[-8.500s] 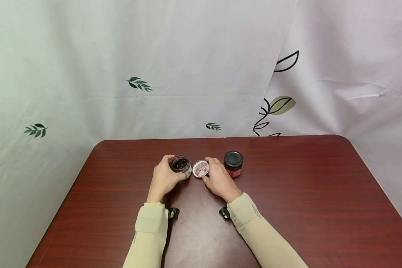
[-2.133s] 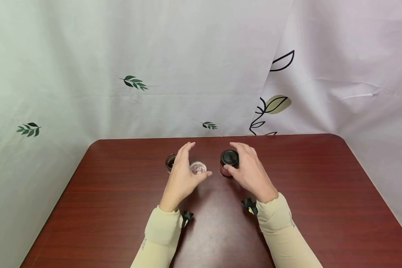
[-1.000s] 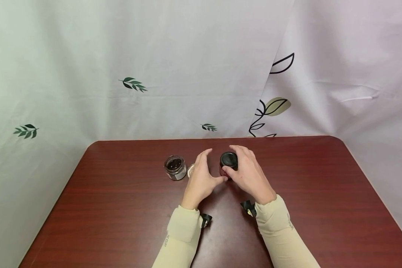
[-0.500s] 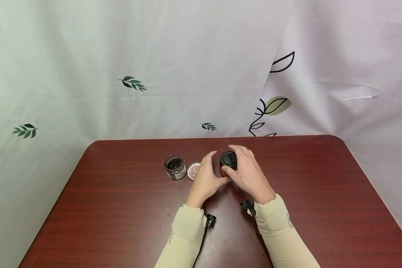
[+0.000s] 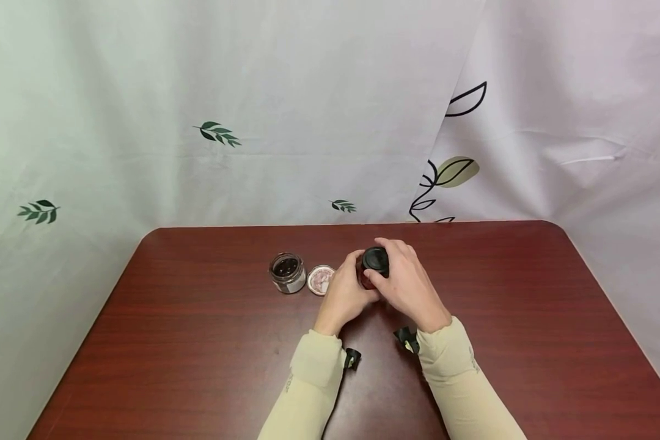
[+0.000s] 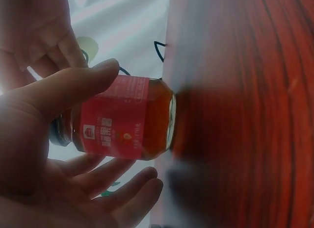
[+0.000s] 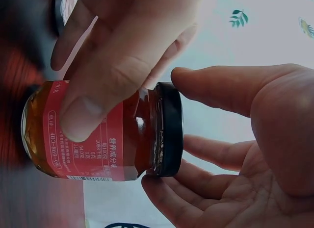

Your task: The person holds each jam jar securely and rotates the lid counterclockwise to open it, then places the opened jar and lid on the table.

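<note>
A jam jar with a red label and amber contents stands upright at the table, its base right at the wood in the left wrist view. My left hand holds its body, thumb laid on the label and fingers reaching round the far side. Around the black lid my right hand has its thumb and fingertips at the rim from opposite sides. To the left, a jar without its lid shows dark contents. Beside it lies a lid, inner side up, smeared pinkish white.
The reddish-brown wooden table ends at a rounded back edge. Behind it hangs a pale curtain with leaf prints. Black straps with small devices sit at both wrists.
My hands have left the open jar and the loose lid. The right came to the red-labelled jar's lid first; the left then slid right and closed round its body.
</note>
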`<act>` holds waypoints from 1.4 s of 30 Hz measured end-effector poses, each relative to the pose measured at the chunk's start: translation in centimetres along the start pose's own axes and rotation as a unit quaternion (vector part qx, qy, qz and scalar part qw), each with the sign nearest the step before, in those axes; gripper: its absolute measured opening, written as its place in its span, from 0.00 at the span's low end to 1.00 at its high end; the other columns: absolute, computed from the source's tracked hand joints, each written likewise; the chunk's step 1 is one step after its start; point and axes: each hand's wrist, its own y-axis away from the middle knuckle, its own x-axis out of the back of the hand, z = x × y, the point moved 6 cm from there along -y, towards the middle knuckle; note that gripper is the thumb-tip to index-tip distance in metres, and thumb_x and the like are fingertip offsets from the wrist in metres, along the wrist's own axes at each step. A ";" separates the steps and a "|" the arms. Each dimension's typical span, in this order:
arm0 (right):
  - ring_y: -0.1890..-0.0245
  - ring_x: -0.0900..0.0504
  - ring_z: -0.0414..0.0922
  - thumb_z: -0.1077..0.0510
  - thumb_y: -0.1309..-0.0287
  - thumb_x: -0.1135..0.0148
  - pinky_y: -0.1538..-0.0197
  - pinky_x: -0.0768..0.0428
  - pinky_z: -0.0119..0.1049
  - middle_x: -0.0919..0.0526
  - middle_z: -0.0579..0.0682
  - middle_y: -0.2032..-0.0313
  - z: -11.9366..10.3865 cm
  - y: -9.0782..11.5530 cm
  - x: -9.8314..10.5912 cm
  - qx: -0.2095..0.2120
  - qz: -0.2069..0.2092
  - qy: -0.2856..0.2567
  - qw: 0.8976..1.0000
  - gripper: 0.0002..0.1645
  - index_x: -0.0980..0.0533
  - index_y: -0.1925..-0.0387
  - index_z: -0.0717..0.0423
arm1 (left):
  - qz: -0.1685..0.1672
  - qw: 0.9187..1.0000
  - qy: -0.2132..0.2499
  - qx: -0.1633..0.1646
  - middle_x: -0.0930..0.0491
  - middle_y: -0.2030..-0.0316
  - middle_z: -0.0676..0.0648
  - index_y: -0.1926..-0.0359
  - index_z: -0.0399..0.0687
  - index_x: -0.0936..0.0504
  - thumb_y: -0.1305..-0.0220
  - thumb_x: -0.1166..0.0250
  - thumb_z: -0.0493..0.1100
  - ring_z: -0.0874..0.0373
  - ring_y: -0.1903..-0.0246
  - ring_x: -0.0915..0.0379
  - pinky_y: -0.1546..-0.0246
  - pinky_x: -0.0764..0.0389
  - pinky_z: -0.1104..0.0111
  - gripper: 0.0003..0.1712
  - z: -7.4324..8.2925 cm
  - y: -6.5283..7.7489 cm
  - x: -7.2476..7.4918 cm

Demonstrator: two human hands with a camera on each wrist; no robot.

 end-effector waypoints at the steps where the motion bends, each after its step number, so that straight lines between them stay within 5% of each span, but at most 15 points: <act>1: 0.37 0.31 0.58 0.56 0.40 0.31 0.37 0.30 0.52 0.27 0.61 0.38 0.0 0.0 0.0 0.000 0.000 0.000 1.000 0.36 0.31 0.34 0.64 | -0.001 1.000 0.001 0.002 0.24 0.39 0.40 0.29 0.41 0.35 0.50 0.23 0.43 0.49 0.42 0.25 0.40 0.27 0.56 0.48 0.0 -0.1 -0.1; 23: 0.40 0.29 0.58 0.58 0.42 0.29 0.38 0.29 0.52 0.26 0.61 0.40 0.0 -0.3 -0.1 0.006 0.003 0.008 1.000 0.34 0.28 0.37 0.65 | 0.006 0.999 -0.022 0.034 0.21 0.42 0.40 0.33 0.39 0.29 0.45 0.24 0.44 0.46 0.42 0.24 0.41 0.27 0.54 0.40 -0.5 -0.7 -0.5; 42: 0.41 0.28 0.59 0.58 0.43 0.28 0.38 0.29 0.52 0.24 0.62 0.41 0.1 -0.2 -0.2 0.005 0.003 0.014 1.000 0.33 0.27 0.38 0.65 | 0.019 1.000 -0.020 0.012 0.17 0.48 0.43 0.37 0.42 0.24 0.44 0.24 0.45 0.51 0.48 0.20 0.46 0.23 0.57 0.34 -0.7 -0.5 -0.4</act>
